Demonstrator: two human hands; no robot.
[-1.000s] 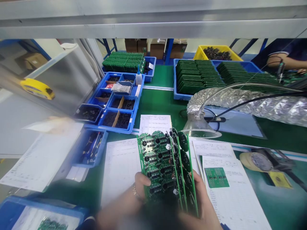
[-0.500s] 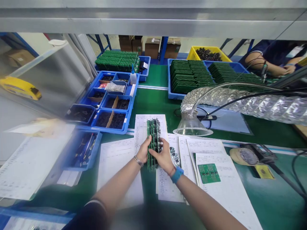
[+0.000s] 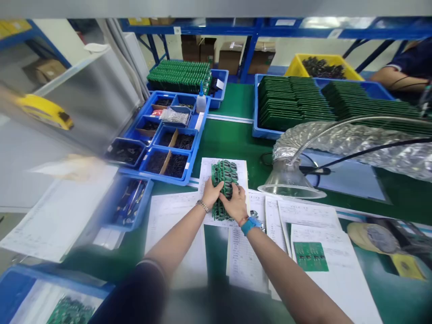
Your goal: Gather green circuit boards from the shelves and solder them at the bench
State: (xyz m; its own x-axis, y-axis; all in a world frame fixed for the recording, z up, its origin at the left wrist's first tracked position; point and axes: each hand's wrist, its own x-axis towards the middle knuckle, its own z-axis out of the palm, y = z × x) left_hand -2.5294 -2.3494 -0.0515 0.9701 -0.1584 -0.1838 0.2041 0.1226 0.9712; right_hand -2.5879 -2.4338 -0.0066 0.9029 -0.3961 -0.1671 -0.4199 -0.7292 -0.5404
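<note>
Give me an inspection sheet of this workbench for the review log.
surface: green bench mat under paper sheets.
job's things: stack of green circuit boards, held over a sheet.
clutter: blue parts bins, blue tray of stacked boards, foil duct with clear funnel.
grips: left hand and right hand both clasp the stack.
cables: black cable across the duct.
surroundings: co-worker's arm, yellow crate, cardboard boxes.

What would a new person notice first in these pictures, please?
The left hand and right hand in the centre, holding a bundle of green circuit boards over white papers. Behind them, at upper right, more green boards are stacked in a blue tray. A silver foil duct crosses the right side.
</note>
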